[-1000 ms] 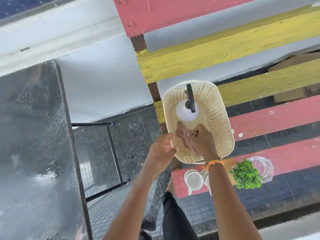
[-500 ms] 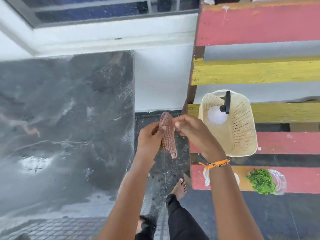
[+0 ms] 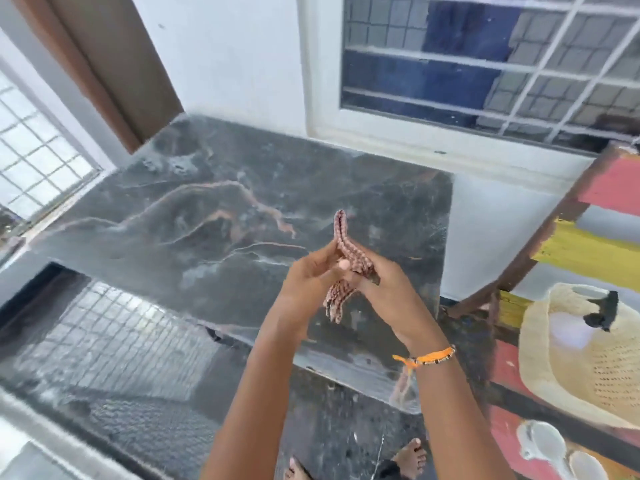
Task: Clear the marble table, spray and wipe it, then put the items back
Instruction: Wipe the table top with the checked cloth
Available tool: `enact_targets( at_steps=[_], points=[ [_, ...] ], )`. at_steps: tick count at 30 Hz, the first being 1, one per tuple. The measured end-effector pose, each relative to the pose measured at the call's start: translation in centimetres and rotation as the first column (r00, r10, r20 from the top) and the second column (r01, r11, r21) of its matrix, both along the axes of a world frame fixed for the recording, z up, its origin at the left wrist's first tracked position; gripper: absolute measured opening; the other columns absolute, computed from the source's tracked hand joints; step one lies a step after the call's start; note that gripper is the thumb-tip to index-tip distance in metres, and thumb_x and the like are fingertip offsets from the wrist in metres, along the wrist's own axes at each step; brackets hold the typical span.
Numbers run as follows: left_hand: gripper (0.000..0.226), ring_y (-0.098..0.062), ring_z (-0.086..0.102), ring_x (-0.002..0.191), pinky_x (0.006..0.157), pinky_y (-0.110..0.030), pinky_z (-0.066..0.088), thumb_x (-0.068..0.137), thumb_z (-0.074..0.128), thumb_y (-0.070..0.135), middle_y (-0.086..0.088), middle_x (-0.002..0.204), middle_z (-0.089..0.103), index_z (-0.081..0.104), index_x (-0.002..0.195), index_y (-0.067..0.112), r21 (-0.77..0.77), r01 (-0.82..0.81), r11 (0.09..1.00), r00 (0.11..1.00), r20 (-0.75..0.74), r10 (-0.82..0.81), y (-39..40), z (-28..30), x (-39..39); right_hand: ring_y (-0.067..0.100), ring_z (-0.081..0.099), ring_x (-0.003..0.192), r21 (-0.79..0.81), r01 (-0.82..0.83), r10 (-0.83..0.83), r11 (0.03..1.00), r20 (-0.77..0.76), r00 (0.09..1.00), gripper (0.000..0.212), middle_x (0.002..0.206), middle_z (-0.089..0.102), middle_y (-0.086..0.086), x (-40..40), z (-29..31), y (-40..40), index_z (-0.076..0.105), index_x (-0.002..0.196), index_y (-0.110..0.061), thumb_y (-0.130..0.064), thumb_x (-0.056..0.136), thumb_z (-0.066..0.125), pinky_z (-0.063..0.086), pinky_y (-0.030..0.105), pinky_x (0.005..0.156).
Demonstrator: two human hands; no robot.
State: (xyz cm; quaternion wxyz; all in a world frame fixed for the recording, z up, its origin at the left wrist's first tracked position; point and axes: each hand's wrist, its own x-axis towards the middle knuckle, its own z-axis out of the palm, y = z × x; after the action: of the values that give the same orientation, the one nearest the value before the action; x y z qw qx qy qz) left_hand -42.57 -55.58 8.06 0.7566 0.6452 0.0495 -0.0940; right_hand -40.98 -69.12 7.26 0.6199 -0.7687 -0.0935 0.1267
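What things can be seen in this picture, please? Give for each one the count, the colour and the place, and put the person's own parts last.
dark veined marble table: one, black-grey with pinkish veins, centre, against the white wall.
checked woven cloth: one, reddish-brown and white, folded, held above the table.
cream perforated plastic basket: one, cream, on the bench at right.
white spray bottle with black trigger: one, inside the basket.
painted wooden slat bench: one, red and yellow, right edge.
white ceramic cups: apparently two, blurred, lower right on the bench.
barred windows: two, top right and far left.
orange thread bracelet: one, right wrist.
left hand: holds the cloth.
right hand: holds the cloth.
bare feet: two, bottom.
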Motion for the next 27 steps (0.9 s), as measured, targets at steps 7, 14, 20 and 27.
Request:
enact_targets(
  at_steps=[7, 14, 20, 27],
  points=[
    [0.053, -0.006, 0.058, 0.115, 0.097, -0.024, 0.047, 0.08, 0.068, 0.015, 0.0, 0.121, 0.065, 0.052, 0.13, 0.017, 0.076, -0.19, 0.979, 0.981, 0.052, 0.187, 12.1, 1.2, -4.5, 0.016, 0.067, 0.097, 0.17, -0.249, 0.255, 0.953, -0.013, 0.967, 0.024, 0.101, 0.073, 0.011, -0.6, 1.7, 11.4, 0.069, 0.101, -0.007, -0.015, 0.078, 0.069, 0.053, 0.024, 0.085],
    [0.049, -0.008, 0.063, 0.107, 0.092, -0.02, 0.05, 0.077, 0.071, 0.006, -0.006, 0.116, 0.067, 0.058, 0.124, 0.011, 0.005, -0.497, 0.868, 0.866, 0.062, 0.496, 20.8, 1.2, -6.1, 0.01, 0.065, 0.103, 0.137, -0.499, 0.501, 0.856, 0.019, 0.865, 0.03, 0.104, 0.072, 0.002, 0.3, 2.2, 22.3, 0.067, 0.109, -0.009, 0.0, 0.081, 0.064, 0.049, 0.019, 0.086],
    [0.033, -0.008, 0.066, 0.1, 0.085, -0.016, 0.051, 0.081, 0.067, 0.006, 0.004, 0.1, 0.074, 0.067, 0.108, 0.023, 0.043, -0.582, 0.812, 0.813, 0.073, 0.578, 27.5, 0.1, -4.8, 0.01, 0.056, 0.119, 0.097, -0.631, 0.63, 0.77, 0.048, 0.775, 0.036, 0.124, 0.064, 0.002, 2.7, 1.1, 30.7, 0.06, 0.122, -0.01, -0.003, 0.087, 0.058, 0.041, 0.028, 0.105],
    [0.02, -0.025, 0.065, 0.094, 0.097, -0.043, 0.049, 0.089, 0.055, 0.005, -0.017, 0.1, 0.07, 0.068, 0.104, 0.006, 0.183, -0.575, 0.798, 0.815, 0.041, 0.578, 36.9, 0.6, 1.3, 0.004, 0.058, 0.103, 0.113, -0.669, 0.67, 0.735, 0.034, 0.742, 0.025, 0.107, 0.066, -0.002, 9.4, 1.0, 40.1, 0.064, 0.111, -0.01, -0.003, 0.091, 0.051, 0.046, 0.019, 0.093]
  ],
)
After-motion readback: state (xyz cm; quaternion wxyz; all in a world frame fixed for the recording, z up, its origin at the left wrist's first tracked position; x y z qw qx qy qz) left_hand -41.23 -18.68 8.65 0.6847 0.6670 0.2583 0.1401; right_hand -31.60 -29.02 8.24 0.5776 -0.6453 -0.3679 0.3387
